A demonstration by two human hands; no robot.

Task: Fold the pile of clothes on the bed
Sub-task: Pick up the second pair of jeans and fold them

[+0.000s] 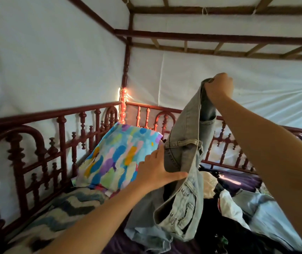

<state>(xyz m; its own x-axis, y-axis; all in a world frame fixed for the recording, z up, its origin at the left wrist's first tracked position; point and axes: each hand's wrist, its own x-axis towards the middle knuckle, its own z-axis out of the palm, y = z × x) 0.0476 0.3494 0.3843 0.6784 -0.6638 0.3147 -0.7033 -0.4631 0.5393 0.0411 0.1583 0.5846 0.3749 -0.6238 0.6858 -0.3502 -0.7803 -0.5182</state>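
Upper right, the right hand (218,88) gripped the jeans (185,143) aloft — the left hand (155,169) clasped them mid-frame, thumb underneath.

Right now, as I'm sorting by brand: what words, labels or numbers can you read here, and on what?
None can be read.
Jeans, waistband patch: too blurred to read.
Dark garment in the pile, pale print: too small and blurred.
Pillow: coloured blobs only, no letters.
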